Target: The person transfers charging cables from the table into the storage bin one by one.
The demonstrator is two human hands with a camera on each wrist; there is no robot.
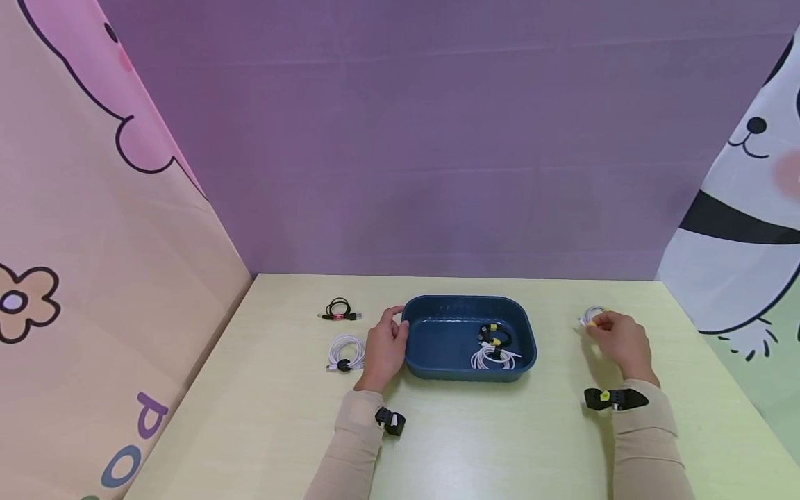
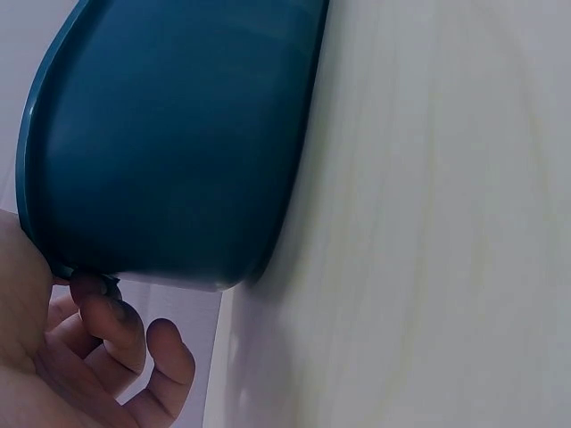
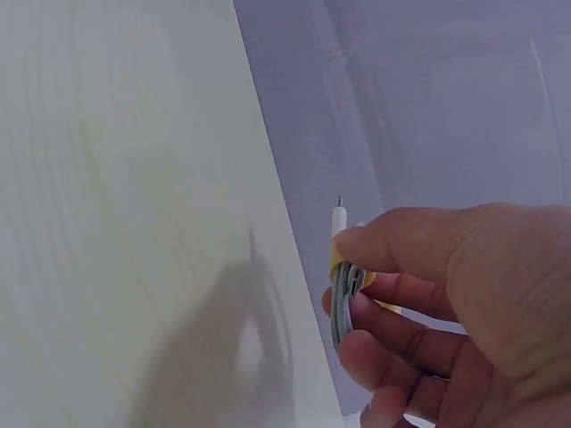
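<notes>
My right hand [image 1: 623, 345] pinches a coiled white cable [image 1: 590, 315] with a yellow tie above the table's right side; in the right wrist view thumb and fingers hold the cable [image 3: 342, 303], its plug pointing up. My left hand [image 1: 385, 351] grips the left end of the blue tray [image 1: 469, 376], and in the left wrist view its fingers are curled at the tray's [image 2: 169, 152] rim. Inside the tray, on its right side, lie a black cable with yellow ties [image 1: 495, 335] and a white coiled cable [image 1: 494, 357].
Left of the tray, a black cable with a red tie [image 1: 339, 310] lies behind a white coiled cable with a black tie [image 1: 346, 353] on the table [image 1: 500, 444]. A purple cloth [image 1: 406, 139] stands behind the table, with printed cloths at both sides.
</notes>
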